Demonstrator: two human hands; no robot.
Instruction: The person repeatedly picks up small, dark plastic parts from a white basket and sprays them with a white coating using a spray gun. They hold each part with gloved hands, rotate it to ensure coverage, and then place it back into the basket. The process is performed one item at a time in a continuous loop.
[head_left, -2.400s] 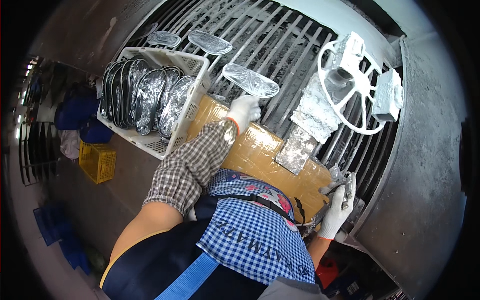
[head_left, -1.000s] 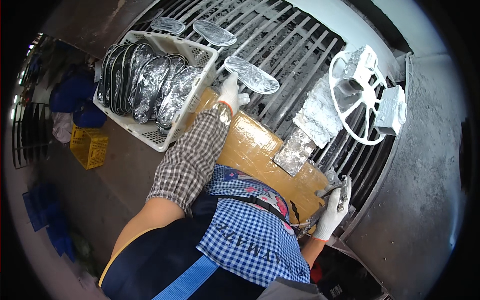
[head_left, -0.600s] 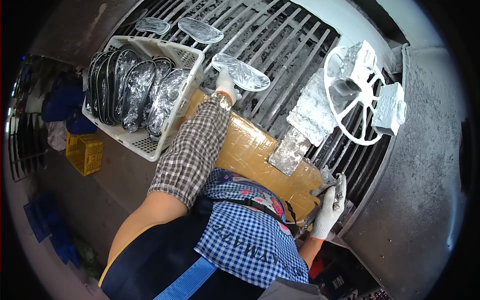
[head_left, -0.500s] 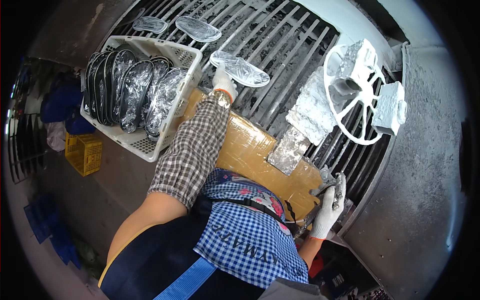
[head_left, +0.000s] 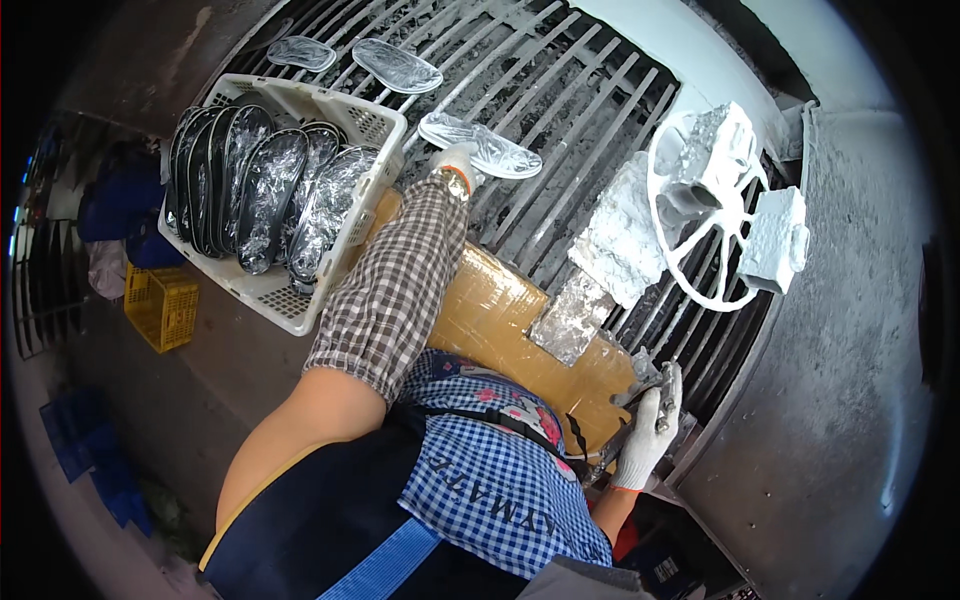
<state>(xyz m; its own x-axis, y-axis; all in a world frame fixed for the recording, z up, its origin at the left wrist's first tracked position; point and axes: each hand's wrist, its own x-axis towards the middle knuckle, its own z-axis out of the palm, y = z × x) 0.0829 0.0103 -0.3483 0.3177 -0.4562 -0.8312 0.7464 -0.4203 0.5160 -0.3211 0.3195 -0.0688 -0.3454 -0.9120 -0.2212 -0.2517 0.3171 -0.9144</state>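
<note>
My left hand (head_left: 457, 162), in a white knit glove, is at the near left edge of a film-wrapped shoe sole (head_left: 482, 146) lying on the metal bars. Its fingers are curled at that edge and partly hidden. Two more wrapped soles, the middle one (head_left: 398, 66) and the far left one (head_left: 301, 53), lie farther back on the bars. Low on the right, my gloved right hand (head_left: 643, 440) is closed round a paint-crusted spray gun (head_left: 667, 392); a hose runs down from it.
A white plastic basket (head_left: 289, 312) of upright black wrapped soles stands left of my forearm. Brown taped cardboard (head_left: 487, 296) covers the bars' near edge. A white-coated wheel-shaped stand (head_left: 738, 215) with blocks stands at right, beside a grey metal wall (head_left: 840, 350). A yellow crate (head_left: 160, 306) is lower left.
My left hand has shifted slightly right along the near edge of the sole. My right hand and the spray gun appear slightly lower and farther left, as the view itself has shifted a little.
</note>
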